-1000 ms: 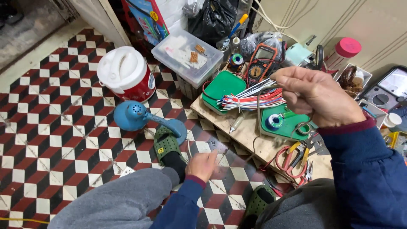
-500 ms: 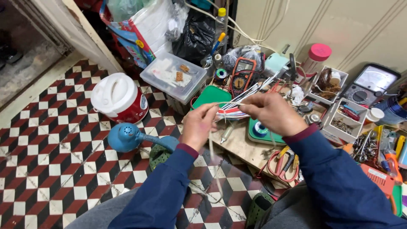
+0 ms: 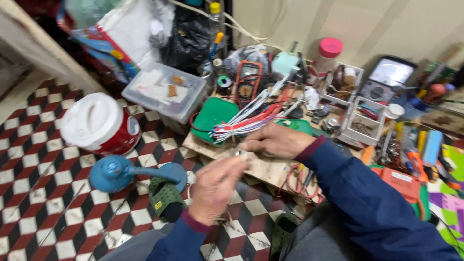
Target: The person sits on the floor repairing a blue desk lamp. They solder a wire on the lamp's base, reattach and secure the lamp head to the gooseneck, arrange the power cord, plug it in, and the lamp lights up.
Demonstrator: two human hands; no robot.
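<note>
Step in hand, by look of it: sorting wire bundle [image 3: 251,121] above board [image 3: 261,166]. Right hand [image 3: 273,141], fingers clenched on bundle's tied end. Left hand [image 3: 215,188] blurred; fingers pinch near tie, what they hold I cannot tell. Next move needs steady bundle, fine pinch. Versus half-second back: left hand lower, nearer; bundle lower.
</note>
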